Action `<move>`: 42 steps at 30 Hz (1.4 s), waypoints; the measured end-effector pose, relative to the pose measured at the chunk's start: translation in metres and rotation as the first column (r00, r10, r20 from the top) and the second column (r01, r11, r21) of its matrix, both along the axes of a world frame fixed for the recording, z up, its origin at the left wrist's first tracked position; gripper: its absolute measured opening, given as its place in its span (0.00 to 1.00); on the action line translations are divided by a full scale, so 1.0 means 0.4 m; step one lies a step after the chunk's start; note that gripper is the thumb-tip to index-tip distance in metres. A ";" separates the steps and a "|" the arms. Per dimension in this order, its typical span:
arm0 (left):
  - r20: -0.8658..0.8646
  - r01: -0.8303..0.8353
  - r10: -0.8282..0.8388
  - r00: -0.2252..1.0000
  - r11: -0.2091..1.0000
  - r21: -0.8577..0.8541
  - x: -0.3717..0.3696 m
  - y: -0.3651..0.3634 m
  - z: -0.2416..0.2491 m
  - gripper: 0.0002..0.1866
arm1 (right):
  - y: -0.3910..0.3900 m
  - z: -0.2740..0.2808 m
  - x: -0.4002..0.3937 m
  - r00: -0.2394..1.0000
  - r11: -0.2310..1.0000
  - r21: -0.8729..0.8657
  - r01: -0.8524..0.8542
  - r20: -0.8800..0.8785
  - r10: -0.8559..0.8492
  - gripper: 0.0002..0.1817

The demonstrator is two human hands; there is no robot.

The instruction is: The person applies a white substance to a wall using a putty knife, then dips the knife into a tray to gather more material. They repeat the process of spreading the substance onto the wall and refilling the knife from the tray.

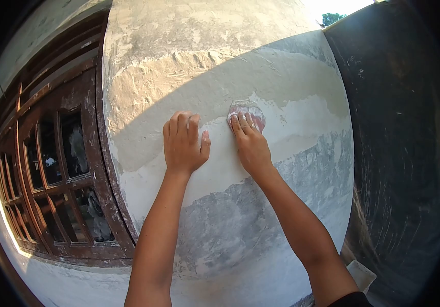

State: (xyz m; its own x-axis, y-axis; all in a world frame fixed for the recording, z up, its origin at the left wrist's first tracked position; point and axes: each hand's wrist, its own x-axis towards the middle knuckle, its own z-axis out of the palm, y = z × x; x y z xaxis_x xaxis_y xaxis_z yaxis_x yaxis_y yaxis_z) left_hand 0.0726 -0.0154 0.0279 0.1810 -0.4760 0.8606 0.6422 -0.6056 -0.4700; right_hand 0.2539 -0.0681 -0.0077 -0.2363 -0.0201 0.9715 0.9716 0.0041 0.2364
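My right hand presses a flat reddish putty spreader, smeared with white, against the wall. Its fingers lie over the tool's face, and the thumb is hidden. White smears show on the fingertips. To the left, my left hand is raised close to the wall with nothing in it, its fingers bent and the thumb held apart. A band of smooth, pale wet putty runs across the wall around both hands. Rough grey patches show below it, and coarser, ridged plaster above.
A brown wooden window frame with glass panes borders the wall on the left. Along the right hangs a dark sheet. A pale container stands low at the right, partly behind my forearm. Sunlight crosses the upper wall.
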 end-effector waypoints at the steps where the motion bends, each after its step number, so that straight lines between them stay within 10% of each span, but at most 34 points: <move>1: 0.003 -0.003 0.003 1.000 1.000 -0.004 0.000 -0.002 0.000 0.20 | -0.007 -0.009 0.003 1.000 1.000 -0.016 -0.020 0.020 0.020 0.29; 9: 0.016 -0.006 0.007 1.000 1.000 -0.021 0.003 -0.002 -0.001 0.21 | -0.109 -0.028 0.011 0.995 0.955 0.287 -0.073 -0.043 0.089 0.34; 12: 0.007 -0.022 0.022 1.000 1.000 -0.022 0.002 -0.002 -0.002 0.21 | -0.145 0.045 0.000 0.858 0.834 0.419 -0.359 -0.205 0.472 0.33; 16: 0.001 -0.023 0.023 1.000 1.000 -0.018 0.002 0.000 -0.003 0.21 | -0.127 0.162 0.079 0.830 0.850 0.354 -0.390 -0.265 0.491 0.29; 18: 0.001 -0.025 0.025 1.000 1.000 -0.019 0.002 0.000 0.000 0.21 | -0.144 0.204 0.094 0.815 0.936 0.184 -0.301 -0.461 0.353 0.25; 24: -0.005 -0.021 0.021 1.000 1.000 -0.009 0.001 -0.006 -0.002 0.22 | -0.120 0.250 0.099 0.927 0.981 0.016 -0.193 -0.325 0.187 0.25; 42: 0.041 -0.067 0.065 0.997 0.997 0.050 0.003 -0.011 -0.004 0.21 | -0.065 0.286 0.130 0.973 0.976 0.183 -0.122 -0.175 0.154 0.25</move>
State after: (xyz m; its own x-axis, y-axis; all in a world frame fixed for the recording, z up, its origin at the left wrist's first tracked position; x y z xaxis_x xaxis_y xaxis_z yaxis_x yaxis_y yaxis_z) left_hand 0.0737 -0.0196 0.0264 0.1802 -0.5077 0.8425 0.6981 -0.5374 -0.4731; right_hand 0.3060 -0.0943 0.1067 -0.0346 -0.2086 0.9774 0.9914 0.1165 0.0599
